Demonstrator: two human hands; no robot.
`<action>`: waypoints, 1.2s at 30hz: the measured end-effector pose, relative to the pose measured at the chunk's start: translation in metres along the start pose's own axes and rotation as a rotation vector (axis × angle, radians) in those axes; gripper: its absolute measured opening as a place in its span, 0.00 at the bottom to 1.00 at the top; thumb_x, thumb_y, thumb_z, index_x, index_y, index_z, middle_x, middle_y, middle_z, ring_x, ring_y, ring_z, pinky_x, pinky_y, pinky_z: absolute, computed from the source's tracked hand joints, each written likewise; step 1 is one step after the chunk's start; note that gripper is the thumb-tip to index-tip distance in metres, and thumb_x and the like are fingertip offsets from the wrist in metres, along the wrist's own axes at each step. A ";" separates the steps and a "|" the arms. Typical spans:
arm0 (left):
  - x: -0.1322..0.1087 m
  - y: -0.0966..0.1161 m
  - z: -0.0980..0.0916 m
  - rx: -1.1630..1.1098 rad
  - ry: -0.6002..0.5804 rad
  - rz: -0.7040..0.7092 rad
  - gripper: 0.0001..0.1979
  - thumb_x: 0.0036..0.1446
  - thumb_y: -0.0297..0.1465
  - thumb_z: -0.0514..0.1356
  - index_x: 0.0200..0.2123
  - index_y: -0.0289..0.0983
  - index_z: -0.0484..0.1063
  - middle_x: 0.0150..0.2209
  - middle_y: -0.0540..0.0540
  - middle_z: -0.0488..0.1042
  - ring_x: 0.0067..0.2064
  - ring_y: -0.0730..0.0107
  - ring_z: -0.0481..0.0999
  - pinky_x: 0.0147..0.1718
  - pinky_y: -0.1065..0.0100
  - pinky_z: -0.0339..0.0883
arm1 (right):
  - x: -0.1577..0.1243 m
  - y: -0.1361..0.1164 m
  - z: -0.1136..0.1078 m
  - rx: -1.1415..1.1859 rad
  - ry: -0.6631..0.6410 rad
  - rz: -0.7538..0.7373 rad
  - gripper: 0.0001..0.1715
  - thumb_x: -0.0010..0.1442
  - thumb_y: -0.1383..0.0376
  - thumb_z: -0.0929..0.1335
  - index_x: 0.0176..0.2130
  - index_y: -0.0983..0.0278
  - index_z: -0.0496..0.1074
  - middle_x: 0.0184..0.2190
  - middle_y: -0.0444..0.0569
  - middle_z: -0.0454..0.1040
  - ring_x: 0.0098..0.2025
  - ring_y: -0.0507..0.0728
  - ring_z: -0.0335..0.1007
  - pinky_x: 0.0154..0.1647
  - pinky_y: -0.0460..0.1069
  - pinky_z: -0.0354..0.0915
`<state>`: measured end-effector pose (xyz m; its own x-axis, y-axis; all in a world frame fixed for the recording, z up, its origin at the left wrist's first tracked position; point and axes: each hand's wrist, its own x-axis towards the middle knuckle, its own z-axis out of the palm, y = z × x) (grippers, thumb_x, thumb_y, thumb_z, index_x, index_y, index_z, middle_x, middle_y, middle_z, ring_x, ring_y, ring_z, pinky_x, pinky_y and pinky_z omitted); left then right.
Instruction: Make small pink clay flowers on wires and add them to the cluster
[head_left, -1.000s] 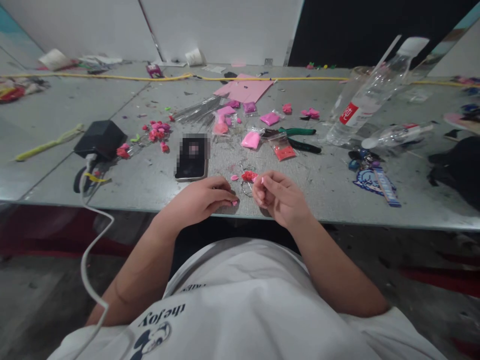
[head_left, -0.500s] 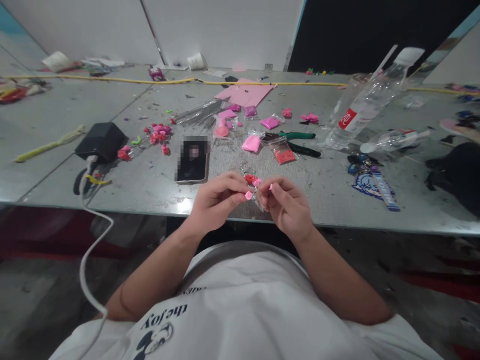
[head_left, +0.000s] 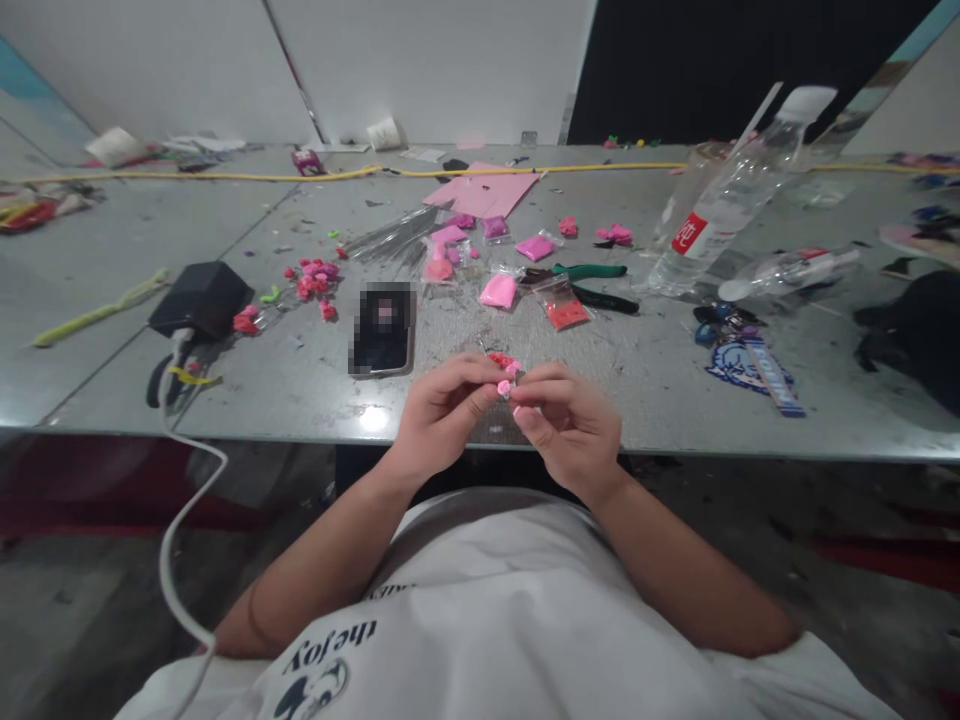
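Now, the left hand [head_left: 450, 405] is pinching a small pink clay piece [head_left: 503, 388] between its thumb and fingers, and that piece is sitting right in the gap between the two hands. Facing it, the right hand [head_left: 574, 420] is curling its fingers close beside the piece, thumb standing apart and lower; whether those fingers are gripping anything, I cannot tell. Just beyond both sets of fingers, a red clay piece [head_left: 500, 359] is showing, partly hidden. Farther out past the fingertips, a bag of pink clay [head_left: 498, 292] and a bag of red clay [head_left: 566, 312] are lying on the desk [head_left: 667, 390], with green-handled pliers [head_left: 600, 271] resting behind the red one. Off to the left of the fingers, a smartphone [head_left: 386, 335] is lying flat, and beyond it pink and red clay flowers [head_left: 311, 278] are clustering.
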<state>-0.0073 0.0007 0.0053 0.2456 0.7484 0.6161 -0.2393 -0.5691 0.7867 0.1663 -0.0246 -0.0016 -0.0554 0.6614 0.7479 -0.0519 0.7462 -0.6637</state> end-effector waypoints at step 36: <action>0.000 0.005 -0.002 -0.049 -0.076 0.047 0.08 0.60 0.24 0.70 0.42 0.40 0.85 0.36 0.44 0.80 0.39 0.69 0.79 0.41 0.67 0.74 | -0.003 0.000 0.007 -0.062 0.087 0.094 0.05 0.65 0.64 0.74 0.43 0.54 0.77 0.31 0.44 0.76 0.35 0.55 0.72 0.36 0.53 0.70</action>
<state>-0.0107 -0.0015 0.0089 0.3032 0.6925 0.6547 -0.2977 -0.5838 0.7553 0.1591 -0.0272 -0.0037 0.0299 0.7310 0.6818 0.0118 0.6818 -0.7315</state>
